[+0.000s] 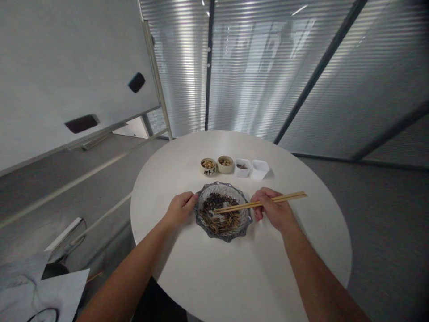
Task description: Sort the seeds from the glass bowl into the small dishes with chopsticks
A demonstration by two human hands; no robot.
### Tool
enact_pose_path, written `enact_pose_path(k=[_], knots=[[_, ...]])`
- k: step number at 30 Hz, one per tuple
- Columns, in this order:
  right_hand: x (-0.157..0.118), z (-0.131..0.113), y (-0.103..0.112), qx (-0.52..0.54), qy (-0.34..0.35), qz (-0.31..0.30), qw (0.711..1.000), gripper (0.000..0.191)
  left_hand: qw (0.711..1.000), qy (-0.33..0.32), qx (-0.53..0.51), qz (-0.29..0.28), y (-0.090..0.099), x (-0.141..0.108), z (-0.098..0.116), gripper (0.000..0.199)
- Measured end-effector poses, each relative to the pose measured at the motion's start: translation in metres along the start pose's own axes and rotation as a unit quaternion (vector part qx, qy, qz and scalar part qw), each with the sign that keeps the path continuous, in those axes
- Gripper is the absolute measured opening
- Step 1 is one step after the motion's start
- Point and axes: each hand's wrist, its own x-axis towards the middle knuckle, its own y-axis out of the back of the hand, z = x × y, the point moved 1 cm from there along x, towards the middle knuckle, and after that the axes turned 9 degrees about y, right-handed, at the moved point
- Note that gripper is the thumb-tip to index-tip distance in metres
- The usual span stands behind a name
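A scalloped clear glass bowl (224, 212) sits on the round white table (214, 273). Dark seeds lie toward its back, and longer brown pieces toward its front. My left hand (181, 207) grips the bowl's left rim. At the bowl's right side, my right hand (272, 206) holds wooden chopsticks (281, 198), whose tips reach down among the contents near the middle. Whether the tips pinch anything is too small to tell.
Behind the bowl stand two round cups (208, 172) (225, 169) of pale nuts, a white dish (241, 173) with a few dark pieces and an empty white dish (259, 174). A whiteboard (67, 53) stands at the left.
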Motion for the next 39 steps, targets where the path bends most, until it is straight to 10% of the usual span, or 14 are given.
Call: enact_pose_path(k=[11,19,32,39], knots=[[0.014,0.001,0.001,0.172,0.104,0.220,0.955,0.036,1.000,-0.001,0.000,0.005,0.001,-0.001,0.004,0.046],[0.037,0.011,0.033,0.103,0.164,0.332,0.923,0.039,1.000,-0.008,0.004,0.004,0.001,0.000,0.002,0.047],[0.039,0.020,0.029,-0.005,0.173,0.313,0.934,0.027,1.000,-0.008,0.009,0.006,0.001,0.000,0.002,0.048],[0.017,-0.011,0.019,0.072,0.170,0.180,0.966,0.026,1.000,-0.001,0.008,0.004,0.001,-0.001,0.003,0.047]])
